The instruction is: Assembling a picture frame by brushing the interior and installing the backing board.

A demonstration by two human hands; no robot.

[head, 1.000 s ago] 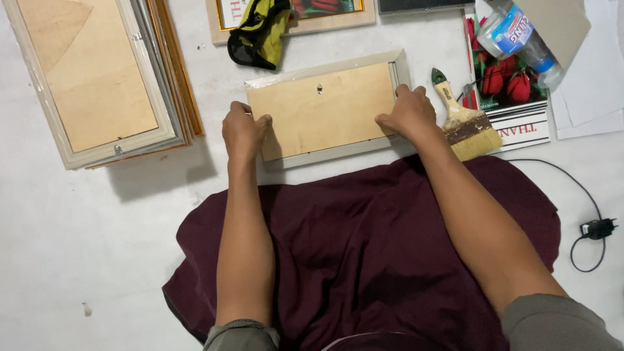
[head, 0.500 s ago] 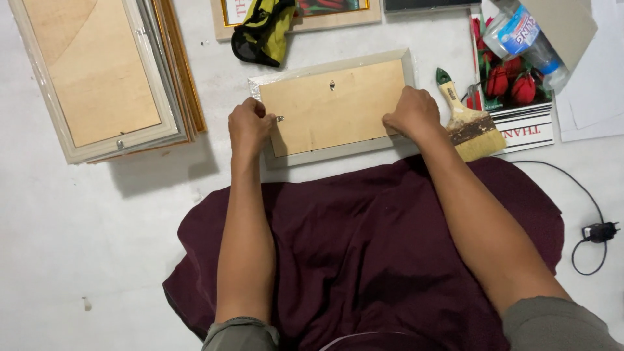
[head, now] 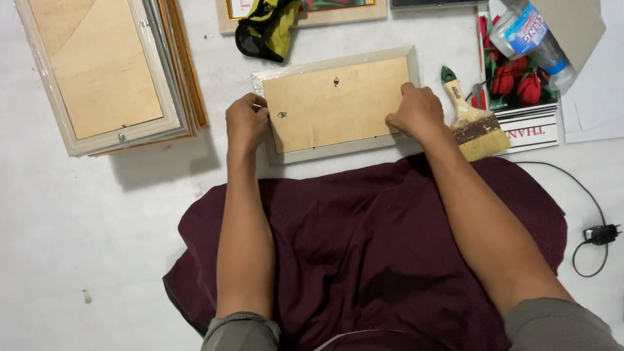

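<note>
A pale picture frame lies face down on the white floor, its brown backing board facing up. My left hand pinches at the frame's left edge, fingers closed on a small metal tab there. My right hand presses on the frame's right edge, fingers curled over the rim. Both forearms reach out over a dark maroon cloth that covers my lap.
A stack of face-down frames lies at the upper left. A black and yellow glove rests on another frame at the top. A paintbrush, a plastic bottle, a rose picture and a black cable with plug are on the right.
My left hand has shifted slightly along the frame's left edge and now pinches it. My right hand has stayed on the right edge. The view has drifted a little.
</note>
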